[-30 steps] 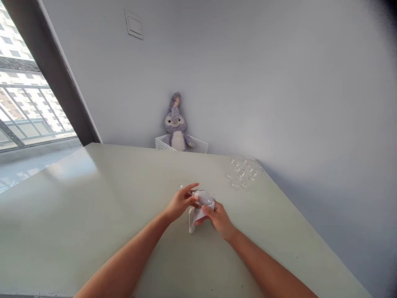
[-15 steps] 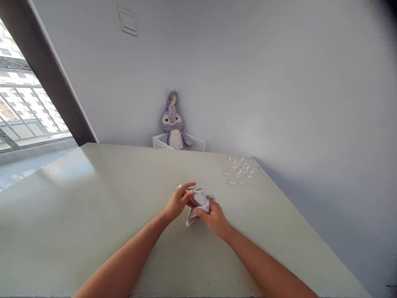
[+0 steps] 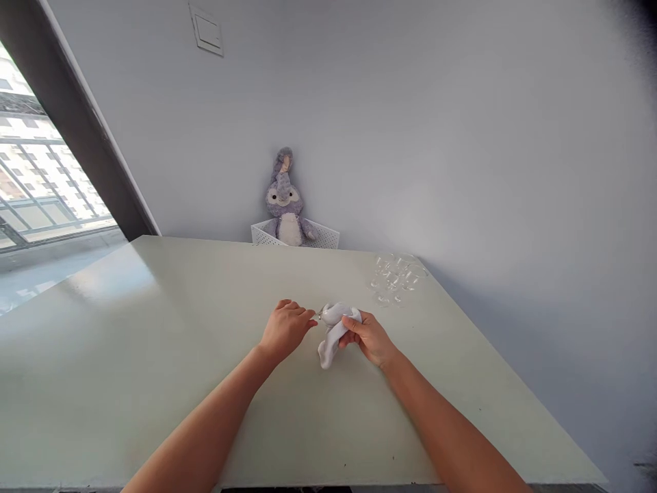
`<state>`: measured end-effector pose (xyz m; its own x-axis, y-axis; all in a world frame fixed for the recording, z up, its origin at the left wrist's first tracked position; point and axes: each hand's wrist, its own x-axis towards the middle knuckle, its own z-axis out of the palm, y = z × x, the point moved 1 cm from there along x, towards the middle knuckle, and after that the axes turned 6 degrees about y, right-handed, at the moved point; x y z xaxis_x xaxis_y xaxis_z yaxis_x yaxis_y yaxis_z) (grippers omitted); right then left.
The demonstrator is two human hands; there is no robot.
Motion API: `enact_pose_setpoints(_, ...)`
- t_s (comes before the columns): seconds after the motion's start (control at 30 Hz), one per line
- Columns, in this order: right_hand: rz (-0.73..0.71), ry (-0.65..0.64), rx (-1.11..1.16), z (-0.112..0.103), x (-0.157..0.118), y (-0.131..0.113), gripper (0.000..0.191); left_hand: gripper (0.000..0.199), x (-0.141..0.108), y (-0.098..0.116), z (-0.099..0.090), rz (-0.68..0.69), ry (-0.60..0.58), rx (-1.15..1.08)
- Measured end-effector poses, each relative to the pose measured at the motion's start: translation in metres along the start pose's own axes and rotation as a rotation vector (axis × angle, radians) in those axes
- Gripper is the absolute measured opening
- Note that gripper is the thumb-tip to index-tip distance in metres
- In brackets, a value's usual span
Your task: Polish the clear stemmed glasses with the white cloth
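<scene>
Pale walls meet behind a light greenish table, its near edge running along the bottom of the view. Over the table, well in from its left and right edges, the left hand pinches a clear glass at its narrow end — the fingers hide what lies beyond. The right hand grasps a white cloth around the bowl, thumb on top, and one end of the cloth hangs toward the near edge. Farther out, a cluster of clear stemmed glasses stands by the far right corner, apart from both hands. At the far edge is a white perforated basket — a purple-grey plush toy sits upright in it. Beyond the far left corner is a window.
</scene>
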<state>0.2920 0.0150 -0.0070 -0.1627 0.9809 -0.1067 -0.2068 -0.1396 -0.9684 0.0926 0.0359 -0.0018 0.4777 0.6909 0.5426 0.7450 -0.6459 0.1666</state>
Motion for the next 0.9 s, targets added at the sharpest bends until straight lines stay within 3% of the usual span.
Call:
enact_pose_setpoints(0.1, -0.114, 0.27, -0.043, -0.012, 0.004, -0.004, 0.035, 0.022, -0.001, -0.01, 0.001, -0.117, -0.04, 0.045)
enact_pose_setpoints(0.2, -0.397, 0.547, -0.357, -0.015, -0.003, -0.014, 0.037, 0.026, -0.003, -0.02, 0.0, -0.257, -0.031, 0.103)
enact_pose_setpoints(0.27, -0.643, 0.531, -0.714, -0.006, -0.013, -0.017, 0.037, 0.026, -0.003, -0.021, 0.0, -0.283, -0.018, 0.125)
enact_pose_setpoints(0.37, -0.914, 0.314, -1.213, 0.017, -0.027, -0.013, 0.04, 0.02, -0.004, -0.01, 0.003, -0.134, -0.015, 0.12)
enact_pose_setpoints(0.47, -0.921, 0.204, -1.403, 0.03, -0.031, -0.011, 0.038, 0.021, -0.005, 0.009, 0.008, 0.155, -0.001, 0.085)
enact_pose_setpoints(0.57, -0.672, 0.18, -1.217, 0.022, -0.025, -0.016, 0.035, 0.021, -0.006, 0.023, 0.01, 0.341, 0.081, 0.054)
enact_pose_setpoints(0.67, -0.278, 0.117, -0.701, 0.0, -0.013, -0.019, 0.038, 0.019, -0.007, 0.027, 0.01, 0.357, 0.097, 0.027)
enact_pose_setpoints(0.77, -0.04, 0.23, -0.119, -0.017, 0.001, -0.014, 0.032, 0.024, -0.008, 0.028, 0.012, 0.255, 0.04, -0.045)
enact_pose_setpoints(0.83, 0.025, 0.335, 0.174, -0.02, 0.009, -0.006, 0.026, 0.027, -0.009, 0.028, 0.014, 0.145, 0.029, -0.136)
enact_pose_setpoints(0.9, 0.069, 0.356, 0.362, -0.014, 0.012, 0.001, 0.023, 0.027, -0.009, 0.028, 0.016, -0.002, 0.05, -0.226)
